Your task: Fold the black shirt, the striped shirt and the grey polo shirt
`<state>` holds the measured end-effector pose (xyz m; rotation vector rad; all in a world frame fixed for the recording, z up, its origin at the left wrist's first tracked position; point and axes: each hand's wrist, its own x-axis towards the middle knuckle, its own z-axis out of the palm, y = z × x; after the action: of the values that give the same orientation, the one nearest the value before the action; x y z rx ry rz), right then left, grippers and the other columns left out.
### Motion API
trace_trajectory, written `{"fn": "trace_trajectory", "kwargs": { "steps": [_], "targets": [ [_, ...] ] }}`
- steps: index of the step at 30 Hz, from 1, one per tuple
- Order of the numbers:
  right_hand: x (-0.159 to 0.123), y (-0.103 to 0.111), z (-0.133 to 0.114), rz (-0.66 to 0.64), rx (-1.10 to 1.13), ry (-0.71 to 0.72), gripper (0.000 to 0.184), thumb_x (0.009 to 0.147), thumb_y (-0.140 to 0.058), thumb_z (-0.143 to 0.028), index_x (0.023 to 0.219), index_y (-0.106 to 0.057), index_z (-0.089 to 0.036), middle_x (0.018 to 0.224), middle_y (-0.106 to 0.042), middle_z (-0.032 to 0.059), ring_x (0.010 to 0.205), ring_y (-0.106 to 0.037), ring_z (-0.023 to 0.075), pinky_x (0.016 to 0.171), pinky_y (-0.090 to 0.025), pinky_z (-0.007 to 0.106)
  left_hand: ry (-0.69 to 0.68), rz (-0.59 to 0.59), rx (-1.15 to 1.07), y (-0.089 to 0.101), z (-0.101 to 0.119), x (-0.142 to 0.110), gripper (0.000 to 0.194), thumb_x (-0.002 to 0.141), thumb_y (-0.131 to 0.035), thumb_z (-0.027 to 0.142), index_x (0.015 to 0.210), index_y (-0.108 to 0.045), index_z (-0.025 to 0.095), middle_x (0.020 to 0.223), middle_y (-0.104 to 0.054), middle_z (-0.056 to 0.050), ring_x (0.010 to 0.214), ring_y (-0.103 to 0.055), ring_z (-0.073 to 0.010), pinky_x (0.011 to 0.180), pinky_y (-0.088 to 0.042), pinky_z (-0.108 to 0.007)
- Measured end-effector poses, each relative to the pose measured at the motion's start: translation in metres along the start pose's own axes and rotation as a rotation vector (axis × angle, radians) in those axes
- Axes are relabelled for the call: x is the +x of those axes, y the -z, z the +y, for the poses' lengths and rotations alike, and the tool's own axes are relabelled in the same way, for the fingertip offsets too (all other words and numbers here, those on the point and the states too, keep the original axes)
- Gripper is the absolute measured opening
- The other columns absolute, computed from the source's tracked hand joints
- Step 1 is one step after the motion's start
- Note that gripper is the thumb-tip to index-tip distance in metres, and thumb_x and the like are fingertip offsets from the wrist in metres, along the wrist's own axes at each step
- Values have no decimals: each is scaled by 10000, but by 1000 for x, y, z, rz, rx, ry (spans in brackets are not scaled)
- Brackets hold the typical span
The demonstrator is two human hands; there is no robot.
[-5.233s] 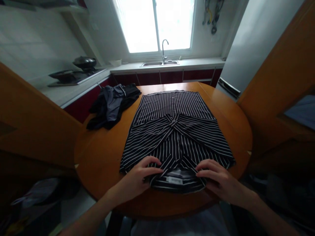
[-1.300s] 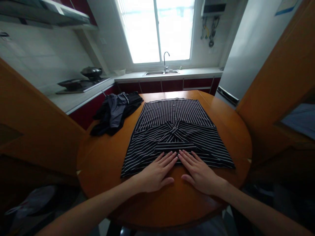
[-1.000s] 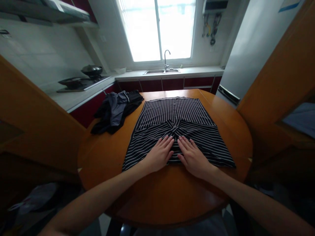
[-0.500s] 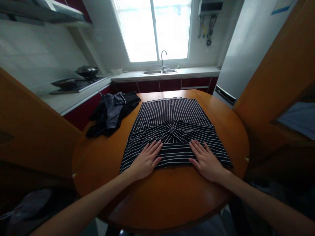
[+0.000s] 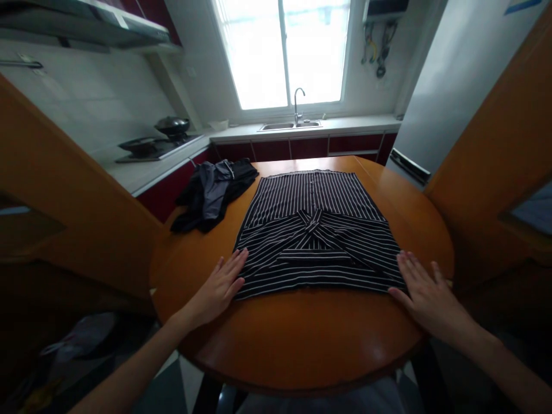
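Observation:
A black garment with white stripes (image 5: 319, 195) lies spread flat on the round wooden table (image 5: 310, 339). A knotted tie shows at its middle, and the stripes run lengthwise above it and mostly crosswise below. My left hand (image 5: 218, 290) is open, its fingertips on the garment's near left corner. On the opposite side, my right hand (image 5: 431, 293) is open too, with fingers at the near right corner. Neither hand grips the cloth.
Dark crumpled clothes (image 5: 213, 192) lie at the table's far left. Beyond are a sink (image 5: 276, 126) with a faucet (image 5: 296, 103), a stove with a lidded wok (image 5: 172, 125), and a grey fridge (image 5: 448, 86) on the right. Wooden frames flank the table.
My hands have slid apart across the cloth, from near its middle out to the two near corners. The view has shifted slightly left.

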<state>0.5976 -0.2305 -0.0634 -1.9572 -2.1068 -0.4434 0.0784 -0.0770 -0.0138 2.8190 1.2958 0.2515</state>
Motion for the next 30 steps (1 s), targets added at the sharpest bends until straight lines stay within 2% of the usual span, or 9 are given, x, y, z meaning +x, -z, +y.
{"fn": "trace_trajectory", "kwargs": {
  "steps": [3,6,9,12,14,17,26,30],
  "targets": [
    [12,15,-20,64,23,7,800,1012,-263,-568,1604,11,-105,1626,-253,172,1510,-208,324,1195,-134,625,43,107,-52,22,11,14,585,1072,-229,431,1610,-88,251,1636,-264,-73,1514,-225,-246,1215,-215,-522],
    [42,26,-57,55,111,106,770,1020,-302,-534,1609,-19,-128,1637,-235,147,1520,-179,301,1204,-161,593,-43,117,-104,31,45,42,593,1068,-270,445,1606,-165,219,1644,-244,-78,1526,-186,-230,1231,-203,-472],
    [74,22,-97,-8,199,190,714,1031,-295,-516,1606,-117,-133,1646,-205,130,1528,-150,278,1209,-175,569,-210,25,-112,18,88,69,602,1065,-291,459,1603,-177,214,1647,-231,-73,1533,-148,-212,1239,-183,-447],
    [92,7,-123,-102,263,249,698,1026,-296,-539,1584,-239,-123,1641,-213,138,1525,-168,267,1210,-191,546,-301,-34,-79,-7,113,83,649,1046,-321,519,1600,-188,208,1645,-225,-90,1534,-139,-233,1236,-176,-465],
    [95,-3,-129,-150,286,271,702,1021,-296,-564,1569,-290,-125,1632,-239,142,1521,-189,264,1213,-185,538,-326,-46,-57,-20,118,84,680,1032,-336,559,1599,-192,214,1646,-215,-98,1532,-145,-251,1234,-167,-480],
    [94,-8,-128,-177,298,281,709,1019,-279,-583,1559,-319,-126,1633,-239,130,1522,-183,256,1226,-150,519,-342,-30,-39,-29,114,81,676,1031,-338,561,1602,-179,235,1653,-194,-86,1533,-142,-251,1236,-155,-477],
    [96,1,-127,-203,334,255,733,1013,-258,-613,1569,-302,-137,1636,-235,122,1528,-161,243,1241,-94,488,-354,4,-5,-35,106,85,640,1042,-335,539,1601,-182,267,1649,-221,-70,1527,-179,-245,1234,-164,-474],
    [96,6,-127,-217,338,237,759,1007,-248,-631,1562,-313,-117,1633,-236,138,1526,-167,251,1240,-107,493,-350,-15,-16,-33,107,85,609,1045,-330,531,1593,-209,294,1655,-203,-62,1526,-184,-249,1232,-165,-488]
  ]
}}
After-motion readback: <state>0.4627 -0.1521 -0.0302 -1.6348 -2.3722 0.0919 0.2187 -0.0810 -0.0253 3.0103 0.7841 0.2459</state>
